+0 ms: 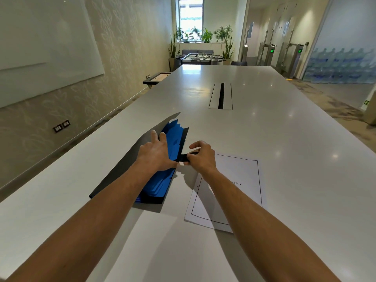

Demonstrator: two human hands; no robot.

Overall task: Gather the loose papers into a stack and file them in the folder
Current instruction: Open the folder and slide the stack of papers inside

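Head view. Long pale desk (264, 139) runs away from the person; both bare forearms reach in from the bottom edge.

Folder (162, 180): expanding type, dark cover, blue tabbed dividers inside. It lies open on the desk directly under and ahead of the left hand, its long axis angled away to the right. The dark flap is laid back flat on the desk on the outer side of the left hand.

Left hand (156, 154): palm down, fingers spread and extended, pressing on the blue dividers and the flap edge. Not curled around anything; it is flat and open against the folder.

Right hand (201, 156): fingers curled, pinching a narrow dark strap (186, 156) or tab that comes off the folder's front wall, just beside the left thumb. The two hands nearly touch at that point; cannot tell whether they actually make contact.

Papers (240, 180): a white stack with a thin black border and partly hidden printed lettering, lying flat on the desk just beneath and outside the right wrist and forearm, beside the folder but not in it. The right forearm covers part of the top sheet. Stack edges look roughly aligned.

A slotted cable hatch (221, 96) sits in the desk well beyond both hands.
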